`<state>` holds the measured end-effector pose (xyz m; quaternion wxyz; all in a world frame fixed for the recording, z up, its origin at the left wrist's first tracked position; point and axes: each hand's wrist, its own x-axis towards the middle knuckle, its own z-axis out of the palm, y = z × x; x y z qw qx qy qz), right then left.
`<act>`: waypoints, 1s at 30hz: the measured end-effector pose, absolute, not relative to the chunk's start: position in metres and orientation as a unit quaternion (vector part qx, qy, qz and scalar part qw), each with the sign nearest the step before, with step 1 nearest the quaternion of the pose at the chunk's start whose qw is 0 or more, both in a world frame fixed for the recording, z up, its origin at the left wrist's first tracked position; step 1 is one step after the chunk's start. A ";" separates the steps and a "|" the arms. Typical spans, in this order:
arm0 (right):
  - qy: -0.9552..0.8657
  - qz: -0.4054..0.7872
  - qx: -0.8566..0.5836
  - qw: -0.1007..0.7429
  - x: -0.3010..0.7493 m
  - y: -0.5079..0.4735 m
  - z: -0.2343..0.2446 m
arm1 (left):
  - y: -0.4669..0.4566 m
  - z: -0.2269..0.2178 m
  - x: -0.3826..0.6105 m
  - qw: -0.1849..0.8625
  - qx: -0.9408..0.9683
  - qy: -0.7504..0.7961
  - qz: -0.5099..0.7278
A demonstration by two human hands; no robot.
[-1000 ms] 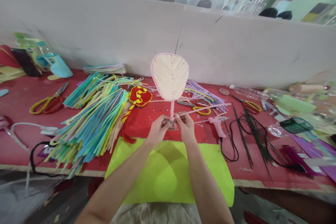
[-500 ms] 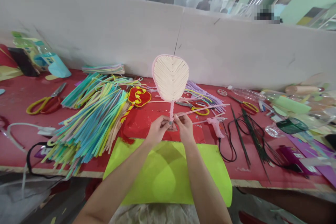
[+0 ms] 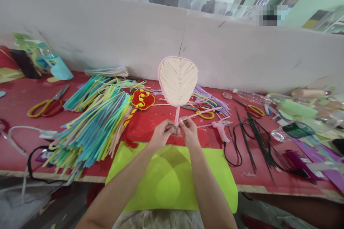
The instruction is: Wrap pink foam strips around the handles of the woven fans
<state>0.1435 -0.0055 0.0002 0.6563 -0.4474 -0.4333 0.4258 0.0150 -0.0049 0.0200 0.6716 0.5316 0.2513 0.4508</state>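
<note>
A fan (image 3: 178, 81) with a cream pipe-cleaner face, a pink rim and a pink-wrapped handle stands upright before me. My left hand (image 3: 164, 131) is closed on the lower end of its handle. Close beside it, my right hand (image 3: 187, 128) pinches a pink pipe cleaner (image 3: 205, 113) against the handle; the free length sticks out to the right. The fingertips hide the bottom of the handle. Under my forearms lies a yellow-green mat (image 3: 166, 179). Left of the fan is a small red fan with yellow trim (image 3: 143, 99).
Loose pipe cleaners (image 3: 94, 128) heap up at left, near scissors (image 3: 48, 102). To the right are a pink glue gun (image 3: 220, 130) with its black cord, more scissors (image 3: 205, 111), dark green stems (image 3: 259, 139) and plastic bottles (image 3: 252, 96). A white partition (image 3: 129, 32) stands behind.
The fan has shifted slightly right and turned a little. The pink pipe cleaner's free end has swung and reaches less far right. Both hands keep their grip.
</note>
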 end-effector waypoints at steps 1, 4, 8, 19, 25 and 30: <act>-0.434 0.430 -0.442 0.656 0.144 -0.006 0.000 | -0.005 0.020 0.015 0.675 0.532 0.248 0.448; -0.439 0.430 -0.432 0.660 0.144 -0.006 0.000 | -0.005 0.020 0.013 0.687 0.527 0.239 0.439; -0.451 0.424 -0.424 0.661 0.145 -0.006 0.000 | -0.004 0.020 0.013 0.700 0.514 0.235 0.437; -0.452 0.421 -0.423 0.663 0.145 -0.006 0.001 | -0.005 0.023 0.013 0.706 0.508 0.228 0.439; -0.455 0.407 -0.436 0.661 0.146 -0.005 -0.001 | -0.005 0.023 0.013 0.706 0.506 0.231 0.438; -0.459 0.407 -0.440 0.656 0.146 -0.005 -0.001 | -0.005 0.022 0.013 0.705 0.510 0.231 0.436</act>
